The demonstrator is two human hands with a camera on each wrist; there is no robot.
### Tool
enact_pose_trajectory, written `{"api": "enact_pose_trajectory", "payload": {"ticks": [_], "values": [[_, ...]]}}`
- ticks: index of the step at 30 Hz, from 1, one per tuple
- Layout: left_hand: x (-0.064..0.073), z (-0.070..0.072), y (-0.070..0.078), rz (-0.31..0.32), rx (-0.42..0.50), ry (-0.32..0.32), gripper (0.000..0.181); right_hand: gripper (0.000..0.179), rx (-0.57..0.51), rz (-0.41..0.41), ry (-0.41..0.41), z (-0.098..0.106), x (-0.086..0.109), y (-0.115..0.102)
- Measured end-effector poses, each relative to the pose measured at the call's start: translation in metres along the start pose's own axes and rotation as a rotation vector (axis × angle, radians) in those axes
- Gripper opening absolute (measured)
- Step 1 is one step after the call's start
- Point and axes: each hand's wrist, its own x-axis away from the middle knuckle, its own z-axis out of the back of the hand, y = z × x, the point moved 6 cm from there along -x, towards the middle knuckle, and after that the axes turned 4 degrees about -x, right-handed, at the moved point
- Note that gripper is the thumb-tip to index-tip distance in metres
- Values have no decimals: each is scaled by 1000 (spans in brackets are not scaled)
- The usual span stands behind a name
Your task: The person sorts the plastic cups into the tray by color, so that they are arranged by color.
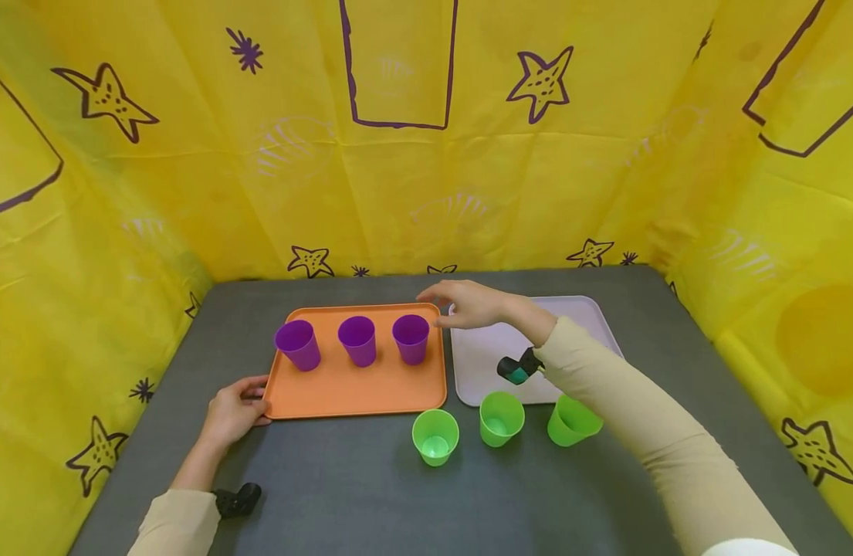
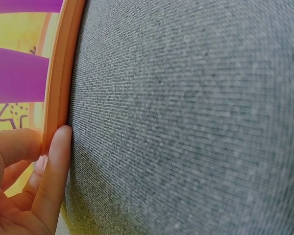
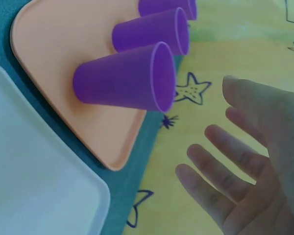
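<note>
An orange tray (image 1: 353,395) lies on the table with three purple cups (image 1: 412,340) standing on it in a row. At the tray's near left corner my left hand (image 1: 233,413) pinches the rim, thumb and fingers on either side of it in the left wrist view. My right hand (image 1: 470,303) hovers by the tray's far right corner, beside the rightmost purple cup (image 3: 117,81). Its fingers (image 3: 225,171) are spread and slightly bent, with nothing between them.
A pale tray (image 1: 471,386) lies to the right of the orange one, partly under my right forearm in the head view. Three green cups (image 1: 501,421) stand along its near side. Yellow patterned cloth (image 1: 398,193) walls the grey table (image 1: 343,494) at the back and sides.
</note>
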Motion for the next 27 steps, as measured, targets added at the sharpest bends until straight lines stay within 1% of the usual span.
{"api": "enact_pose_trajectory", "payload": {"ticks": [8, 14, 19, 27], "values": [[-2, -2, 0, 3, 4, 0, 52, 40, -71, 22, 58, 20, 28, -3], [-2, -2, 0, 1, 5, 2, 52, 39, -101, 32, 127, 37, 52, 2], [-1, -1, 0, -3, -5, 4, 51, 39, -122, 1, 177, 46, 73, 15], [1, 0, 1, 5, -6, 5, 51, 40, -135, -71, 259, 50, 106, 38]]}}
